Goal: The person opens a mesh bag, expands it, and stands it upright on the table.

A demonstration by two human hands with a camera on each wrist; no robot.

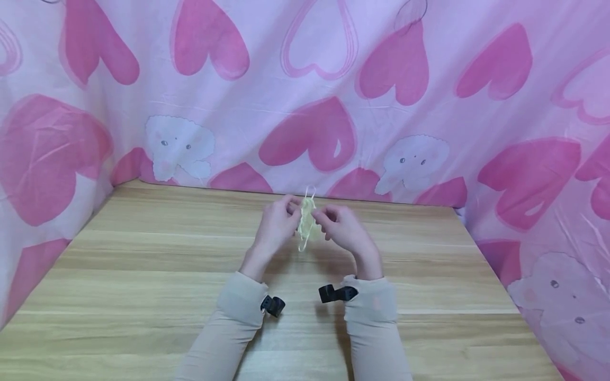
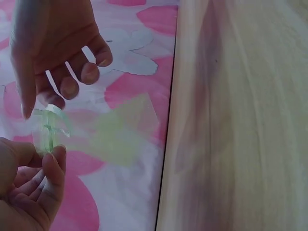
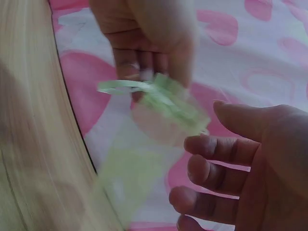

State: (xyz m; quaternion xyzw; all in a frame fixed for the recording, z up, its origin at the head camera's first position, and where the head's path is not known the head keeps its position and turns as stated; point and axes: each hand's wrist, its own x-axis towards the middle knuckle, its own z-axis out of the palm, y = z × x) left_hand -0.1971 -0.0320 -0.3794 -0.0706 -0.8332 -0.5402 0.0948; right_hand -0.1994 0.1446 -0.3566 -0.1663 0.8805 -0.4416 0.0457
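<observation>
A sheer pale yellow-green drawstring pouch (image 1: 307,212) is held up over the far part of the table, its ribbon loops sticking out above and below. My left hand (image 1: 280,221) pinches the gathered top between thumb and fingertips, as the left wrist view shows. Below that grip the thin see-through body of the pouch (image 2: 122,134) hangs loose. On the other side is my right hand (image 1: 344,228), its thumb and fingers apart. In the right wrist view, the right hand's fingertips (image 3: 196,144) are right at the gathered edge of the pouch (image 3: 132,175), with nothing gripped.
The wood-grain table (image 1: 143,296) ends at a back edge just beyond the hands. A pink curtain (image 1: 229,121) with hearts and white cartoon animals encloses the back and sides. Black wrist cameras (image 1: 273,306) sit at both cuffs.
</observation>
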